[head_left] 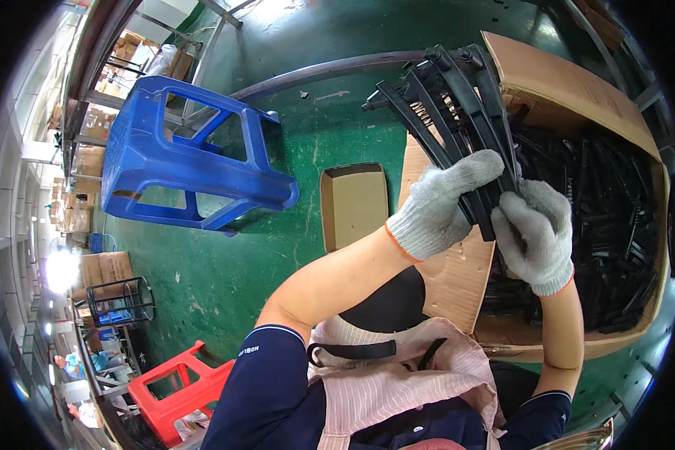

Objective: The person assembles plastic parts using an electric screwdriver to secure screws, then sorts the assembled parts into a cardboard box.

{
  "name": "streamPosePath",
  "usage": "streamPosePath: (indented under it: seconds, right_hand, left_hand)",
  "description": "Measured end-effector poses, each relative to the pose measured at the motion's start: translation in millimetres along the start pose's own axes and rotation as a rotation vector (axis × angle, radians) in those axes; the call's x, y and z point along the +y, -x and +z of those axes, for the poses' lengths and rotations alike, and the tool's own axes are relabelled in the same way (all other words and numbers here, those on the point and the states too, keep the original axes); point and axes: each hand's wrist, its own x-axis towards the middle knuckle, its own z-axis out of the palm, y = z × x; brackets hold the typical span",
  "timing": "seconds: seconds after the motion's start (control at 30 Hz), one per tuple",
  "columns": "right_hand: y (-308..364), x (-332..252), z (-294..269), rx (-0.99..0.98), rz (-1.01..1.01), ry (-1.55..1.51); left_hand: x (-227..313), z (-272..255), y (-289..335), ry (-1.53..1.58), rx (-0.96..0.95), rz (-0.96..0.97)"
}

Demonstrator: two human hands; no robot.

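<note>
Both my hands wear grey knit gloves with orange cuffs. Between them is a fanned bunch of several long black plastic parts, some with small springs showing near their upper ends. My left hand is wrapped round the lower part of the bunch, thumb across the front. On the right side of the same bunch, my right hand has its fingers closed at the lower ends. The bunch is held up over the left edge of an open cardboard box, which holds a heap of similar black parts.
A cardboard flap hangs out on the box's near left side. A shallow cardboard tray lies on the green floor. Left of it a blue plastic stool lies on its side. A red stool is at lower left.
</note>
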Motion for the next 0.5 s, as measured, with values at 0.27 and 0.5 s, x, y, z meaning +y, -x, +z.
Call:
streamPosePath:
  seconds: [0.27, 0.5]
  right_hand:
    - [13, 5, 11, -0.069, 0.111, -0.102]
    - [50, 14, 2, -0.254, 0.092, 0.013]
  left_hand:
    - [25, -20, 3, -0.340, 0.114, 0.225]
    - [29, -123, 7, 0.117, 0.386, 0.377]
